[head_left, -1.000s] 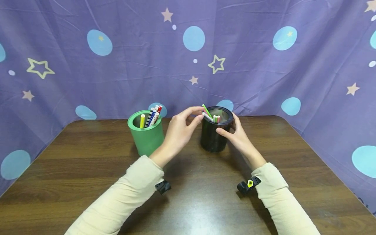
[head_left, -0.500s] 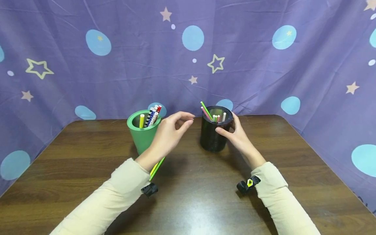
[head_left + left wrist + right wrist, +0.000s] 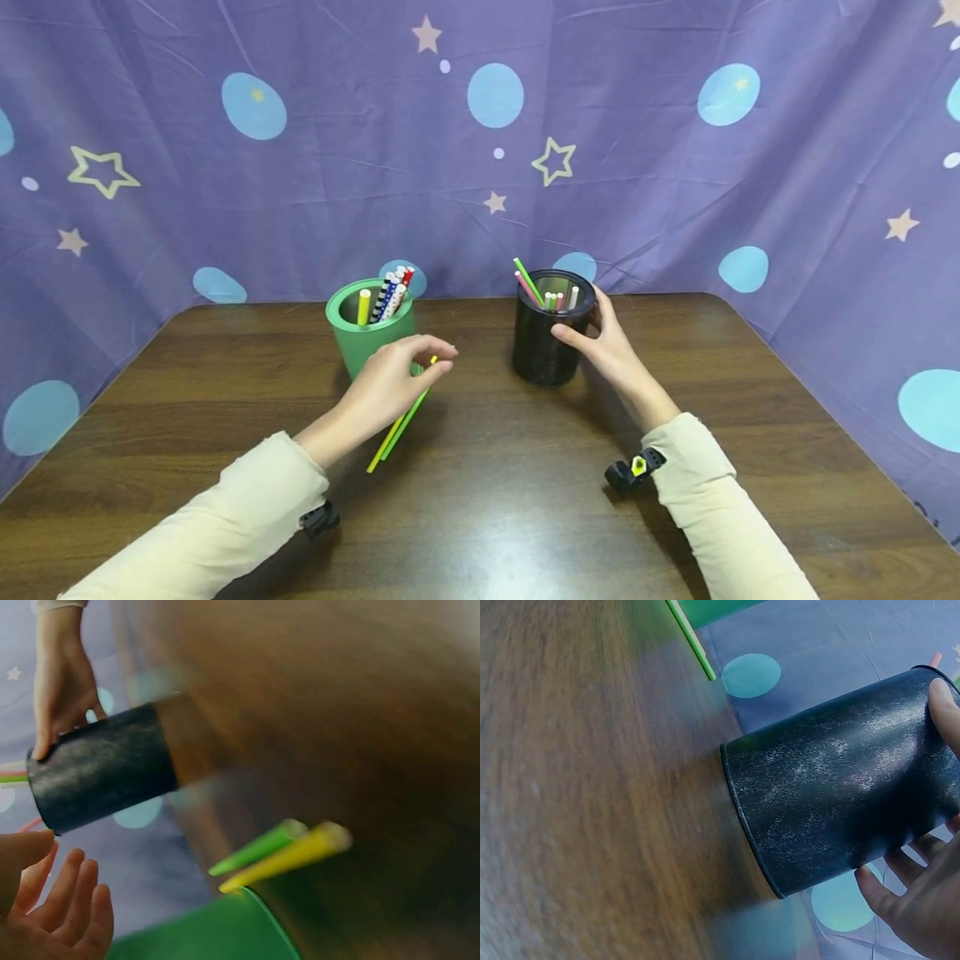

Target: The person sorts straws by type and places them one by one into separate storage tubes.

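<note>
My left hand (image 3: pixel 390 379), fingers loosely bent and holding nothing, hovers over a green straw (image 3: pixel 406 423) and a yellow straw (image 3: pixel 386 445). Both straws lie side by side on the table in front of the green cup (image 3: pixel 352 342); the hand hides part of them and of the cup. At the right, my right hand (image 3: pixel 618 362) grips the black cup (image 3: pixel 545 350) near its rim, thumb in front and fingers around the far side. Several straws stand in the black cup, among them a green straw (image 3: pixel 694 645) seen lying outside it in the right wrist view.
Striped, dotted and plain straws (image 3: pixel 386 300) stand in the green cup. Behind the wooden table (image 3: pixel 480 500) hangs a purple curtain (image 3: pixel 375 208) with stars and blue dots, close to the table's back edge.
My left hand has let go of a pale straw, which now stands in the black cup, and has moved left and down over the loose straws. The right hand stays on the cup.
</note>
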Tool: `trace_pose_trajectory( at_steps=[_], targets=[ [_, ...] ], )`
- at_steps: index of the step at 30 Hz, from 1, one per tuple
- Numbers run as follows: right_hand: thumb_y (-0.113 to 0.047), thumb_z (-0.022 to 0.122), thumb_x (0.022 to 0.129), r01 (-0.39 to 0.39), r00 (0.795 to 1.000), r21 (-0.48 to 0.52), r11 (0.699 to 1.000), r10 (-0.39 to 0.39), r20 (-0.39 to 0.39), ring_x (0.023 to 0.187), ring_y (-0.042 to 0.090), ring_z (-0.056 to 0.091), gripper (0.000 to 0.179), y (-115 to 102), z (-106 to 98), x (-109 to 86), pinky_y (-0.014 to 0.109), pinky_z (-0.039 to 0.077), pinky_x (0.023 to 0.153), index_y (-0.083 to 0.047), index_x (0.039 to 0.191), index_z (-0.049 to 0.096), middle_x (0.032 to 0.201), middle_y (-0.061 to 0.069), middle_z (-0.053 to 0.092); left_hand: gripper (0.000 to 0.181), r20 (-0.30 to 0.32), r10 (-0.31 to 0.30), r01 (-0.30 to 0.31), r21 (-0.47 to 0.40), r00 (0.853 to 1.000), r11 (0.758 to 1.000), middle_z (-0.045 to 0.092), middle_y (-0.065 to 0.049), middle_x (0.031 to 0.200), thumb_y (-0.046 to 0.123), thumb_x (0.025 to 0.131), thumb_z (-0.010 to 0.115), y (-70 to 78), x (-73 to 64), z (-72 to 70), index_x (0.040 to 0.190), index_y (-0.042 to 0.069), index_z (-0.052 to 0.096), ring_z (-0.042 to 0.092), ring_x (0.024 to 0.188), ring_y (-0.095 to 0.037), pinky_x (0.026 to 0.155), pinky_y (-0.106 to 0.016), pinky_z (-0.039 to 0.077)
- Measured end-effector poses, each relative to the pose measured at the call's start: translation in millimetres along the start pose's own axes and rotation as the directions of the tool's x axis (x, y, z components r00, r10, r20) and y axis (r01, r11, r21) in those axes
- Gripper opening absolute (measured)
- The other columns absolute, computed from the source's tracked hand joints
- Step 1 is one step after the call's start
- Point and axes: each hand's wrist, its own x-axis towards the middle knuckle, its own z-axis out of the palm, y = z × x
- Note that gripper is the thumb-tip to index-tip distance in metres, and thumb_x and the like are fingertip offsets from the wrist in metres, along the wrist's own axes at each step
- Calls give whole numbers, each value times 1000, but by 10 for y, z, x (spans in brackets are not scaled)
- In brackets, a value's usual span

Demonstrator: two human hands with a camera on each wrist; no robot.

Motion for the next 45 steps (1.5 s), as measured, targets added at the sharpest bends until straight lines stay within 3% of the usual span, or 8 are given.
trace_pose_trajectory(
  at_steps=[10, 21, 35, 40, 45],
  targets=[
    [-18, 72, 89, 3, 1000, 14, 1000, -3, 5, 136, 30, 34, 85, -13, -4, 11, 50, 30, 111, -17, 157, 21, 149, 16, 36, 21, 150, -67, 49, 123, 986, 991, 72, -3, 106, 11, 91, 72, -226, -245, -107, 112, 8, 72, 67, 86, -16, 76, -38, 54],
    [-15, 72, 89, 1, 1000, 24, 1000, -1, 0, 136, 30, 35, 85, -16, -9, -3, 50, 31, 110, -16, 156, 21, 149, 16, 36, 24, 226, -156, 121, 162, 961, 979, 72, -5, 105, 10, 89, 73, -362, -364, -65, 113, 5, 72, 67, 81, -14, 72, -38, 55],
    [-18, 72, 89, -8, 1000, 23, 1000, 8, 11, 137, 29, 33, 86, -17, -9, -8, 50, 29, 111, -17, 157, 20, 150, 15, 34, 22, 243, -188, 151, 165, 952, 975, 72, -3, 101, 9, 88, 74, -413, -368, 0, 110, 6, 72, 64, 75, -11, 63, -30, 52],
    [-19, 72, 90, -5, 1000, 18, 1000, 5, 12, 138, 29, 32, 86, -14, -13, -4, 50, 28, 112, -17, 157, 19, 151, 15, 34, 22, 248, -155, 115, 169, 956, 979, 71, 1, 91, 9, 87, 75, -426, -353, 28, 109, 5, 71, 63, 76, -11, 68, -33, 53],
    [-18, 72, 90, 6, 1000, 13, 1000, -6, 11, 138, 29, 33, 85, -7, -7, -6, 50, 29, 111, -18, 157, 19, 152, 13, 33, 23, 271, -173, 132, 163, 947, 978, 66, 7, 83, 10, 87, 75, -408, -332, 52, 109, 6, 71, 62, 75, -9, 69, -34, 52]
  ],
)
